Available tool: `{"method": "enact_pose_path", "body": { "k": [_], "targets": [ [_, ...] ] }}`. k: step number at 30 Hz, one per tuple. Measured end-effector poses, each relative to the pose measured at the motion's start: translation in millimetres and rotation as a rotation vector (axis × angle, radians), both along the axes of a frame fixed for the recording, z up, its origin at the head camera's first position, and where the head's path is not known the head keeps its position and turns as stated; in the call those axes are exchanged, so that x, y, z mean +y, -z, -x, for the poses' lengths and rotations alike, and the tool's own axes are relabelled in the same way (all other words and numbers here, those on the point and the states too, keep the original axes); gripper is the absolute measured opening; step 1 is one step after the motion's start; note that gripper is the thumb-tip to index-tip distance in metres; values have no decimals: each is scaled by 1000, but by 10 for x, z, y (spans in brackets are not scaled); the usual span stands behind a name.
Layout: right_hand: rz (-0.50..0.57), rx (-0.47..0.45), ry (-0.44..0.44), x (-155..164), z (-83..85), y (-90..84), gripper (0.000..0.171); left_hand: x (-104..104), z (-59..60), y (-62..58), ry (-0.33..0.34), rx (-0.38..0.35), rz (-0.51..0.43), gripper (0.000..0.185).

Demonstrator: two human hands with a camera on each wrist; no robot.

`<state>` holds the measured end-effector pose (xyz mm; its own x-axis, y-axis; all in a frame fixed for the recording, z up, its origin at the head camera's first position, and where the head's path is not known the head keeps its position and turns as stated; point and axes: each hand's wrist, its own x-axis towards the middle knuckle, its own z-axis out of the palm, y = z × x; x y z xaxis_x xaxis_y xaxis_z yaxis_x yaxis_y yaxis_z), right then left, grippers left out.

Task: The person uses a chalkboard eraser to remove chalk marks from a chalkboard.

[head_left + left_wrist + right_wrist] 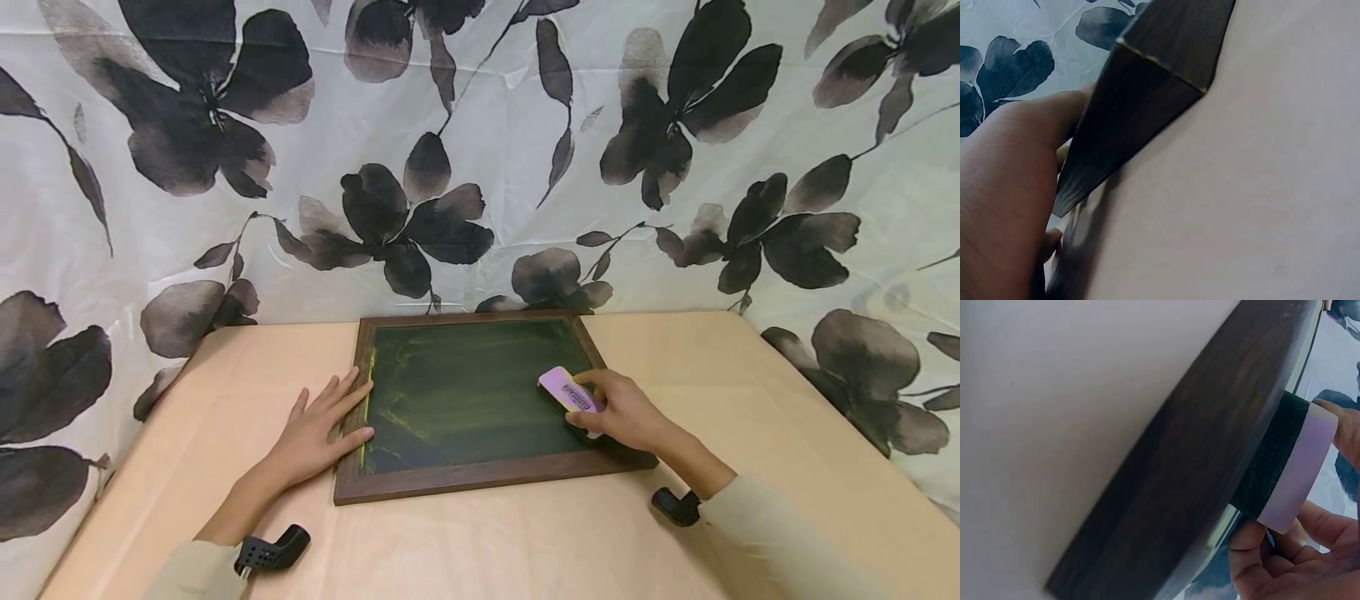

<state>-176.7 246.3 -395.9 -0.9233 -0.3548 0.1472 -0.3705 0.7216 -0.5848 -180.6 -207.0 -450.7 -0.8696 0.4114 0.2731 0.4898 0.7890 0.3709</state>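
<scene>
A framed chalkboard (465, 392) lies on the table, its dark surface streaked with yellow chalk smears, strongest along the left side. My right hand (622, 408) grips a chalkboard eraser (567, 390) by its sides, near the board's right edge. The eraser (1297, 469) has a purple top and a dark felt underside, which faces the board in the right wrist view. On the left, my left hand (318, 429) rests with fingers spread over the wooden frame (480, 477), fingertips reaching the board's surface. In the left wrist view a frame corner (1160, 56) stands beside that hand.
The board sits on a pale table (495, 542), its far edge close to the back. Behind hangs a white cloth (517, 167) with dark flower prints. Black wrist-worn devices sit on the left wrist (272, 550) and right wrist (677, 506).
</scene>
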Motion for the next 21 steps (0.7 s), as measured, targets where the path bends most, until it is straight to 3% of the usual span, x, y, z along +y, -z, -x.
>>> {"method": "enact_pose_path", "body": {
  "k": [8, 21],
  "targets": [
    [-74, 65, -33, -379, 109, 2, 61, 15, 6, 8, 2, -1, 1, 70],
    [-153, 63, -118, -1312, 247, -17, 61, 15, 25, 21, 10, 23, -10, 68]
  ]
}}
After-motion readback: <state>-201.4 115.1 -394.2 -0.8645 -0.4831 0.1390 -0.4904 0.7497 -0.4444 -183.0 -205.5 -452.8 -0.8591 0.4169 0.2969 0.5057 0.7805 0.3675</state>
